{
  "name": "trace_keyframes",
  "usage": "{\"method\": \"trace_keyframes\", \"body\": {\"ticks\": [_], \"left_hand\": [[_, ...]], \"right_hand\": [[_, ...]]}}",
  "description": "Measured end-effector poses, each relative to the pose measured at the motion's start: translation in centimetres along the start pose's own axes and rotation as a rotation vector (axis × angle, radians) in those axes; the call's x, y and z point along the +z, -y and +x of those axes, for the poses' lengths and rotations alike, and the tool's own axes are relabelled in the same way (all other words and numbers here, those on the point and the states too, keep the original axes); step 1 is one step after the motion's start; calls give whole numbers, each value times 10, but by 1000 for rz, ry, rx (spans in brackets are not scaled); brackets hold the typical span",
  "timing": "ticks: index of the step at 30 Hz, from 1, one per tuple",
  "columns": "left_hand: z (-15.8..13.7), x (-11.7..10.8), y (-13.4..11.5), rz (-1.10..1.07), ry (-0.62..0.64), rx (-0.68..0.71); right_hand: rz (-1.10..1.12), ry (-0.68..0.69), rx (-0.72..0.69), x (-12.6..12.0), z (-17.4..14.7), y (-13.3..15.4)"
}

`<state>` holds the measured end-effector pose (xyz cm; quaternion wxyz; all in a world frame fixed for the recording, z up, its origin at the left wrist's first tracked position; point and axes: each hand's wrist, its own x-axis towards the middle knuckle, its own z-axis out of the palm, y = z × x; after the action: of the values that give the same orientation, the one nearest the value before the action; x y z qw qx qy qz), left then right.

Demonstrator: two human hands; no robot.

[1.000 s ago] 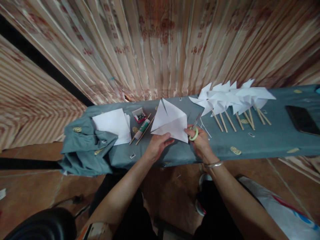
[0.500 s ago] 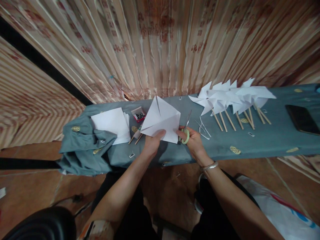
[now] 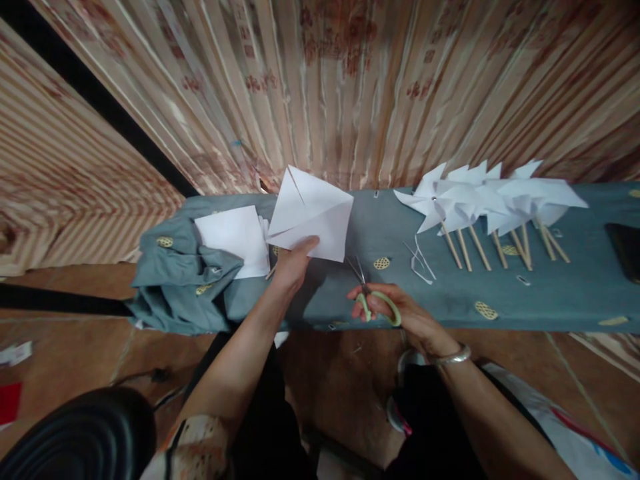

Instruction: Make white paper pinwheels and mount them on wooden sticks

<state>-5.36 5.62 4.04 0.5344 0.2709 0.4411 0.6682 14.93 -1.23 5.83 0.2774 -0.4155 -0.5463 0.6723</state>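
Observation:
Held up over the cloth, a square sheet of white paper (image 3: 317, 217) has slits running in from its upper and left corners. My left hand (image 3: 294, 265) pinches its lower edge, thumb on top. Lower and to the right, my right hand (image 3: 387, 308) has its fingers in the green handles of a pair of scissors (image 3: 361, 273). The blades point up and left, slightly parted, just short of the paper's lower right corner. Left of the held sheet lies a stack of white paper (image 3: 237, 241), partly under a fold of cloth.
A row of white paper pinwheels (image 3: 480, 197) on wooden sticks lies to the right. Thin paper strips (image 3: 421, 260) rest left of their sticks. A dark phone (image 3: 623, 250) is at the right edge. Grey-green cloth (image 3: 440, 310) covers the narrow table; a pleated curtain (image 3: 330, 100) hangs behind.
My left hand has lifted the paper up and leftward. My right hand has left the paper's lower right corner and moved down with the scissors, which have turned to point up and left.

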Motion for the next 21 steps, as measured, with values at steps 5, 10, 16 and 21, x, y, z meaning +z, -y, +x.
{"method": "trace_keyframes", "body": {"ticks": [5,10,16,21], "left_hand": [[-2,2,4,31,24,-8],[-5,3,10,57,29,-41],[-7,3,14,113,13,-56],[-9,3,15,112,31,-43]], "right_hand": [[-39,58,85,0,3,-2],[-44,45,85,-1,8,-6],[-59,19,72,2,6,-5],[-67,33,89,1,9,-6]]}}
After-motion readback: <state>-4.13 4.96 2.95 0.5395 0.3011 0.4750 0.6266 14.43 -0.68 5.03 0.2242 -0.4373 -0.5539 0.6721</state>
